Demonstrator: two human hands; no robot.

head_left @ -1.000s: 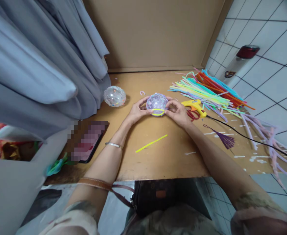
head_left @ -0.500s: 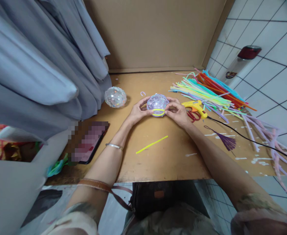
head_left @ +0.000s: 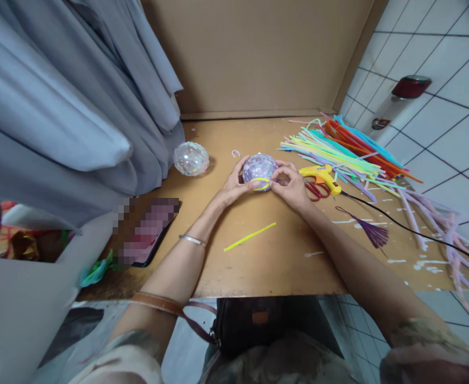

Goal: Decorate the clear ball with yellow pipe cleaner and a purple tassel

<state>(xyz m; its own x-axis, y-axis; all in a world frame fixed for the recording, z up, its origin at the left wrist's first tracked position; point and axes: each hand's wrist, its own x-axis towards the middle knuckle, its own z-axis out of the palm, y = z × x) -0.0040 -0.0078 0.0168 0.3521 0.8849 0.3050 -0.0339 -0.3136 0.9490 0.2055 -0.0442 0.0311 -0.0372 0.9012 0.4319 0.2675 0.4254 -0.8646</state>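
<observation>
A clear ball with a purple tint (head_left: 259,166) sits on the table between my two hands. Across its near side runs a bent yellow pipe cleaner (head_left: 263,185) in a narrow loop. My left hand (head_left: 234,181) is curled around the ball's left side, its thumb on the left end of the yellow loop. With thumb and finger, my right hand (head_left: 289,184) pinches the loop's right end against the ball. A straight yellow pipe cleaner (head_left: 250,237) lies nearer to me on the table.
A second clear ball (head_left: 191,159) stands at the left, near a grey curtain (head_left: 138,96). To the right are a yellow glue gun (head_left: 323,178), red-handled scissors (head_left: 317,191), a purple tassel (head_left: 368,229) and many coloured pipe cleaners (head_left: 350,154). A phone (head_left: 150,234) lies at left.
The whole view has shifted slightly. Both hands keep their hold on the ball and the yellow loop, which now slants a little more.
</observation>
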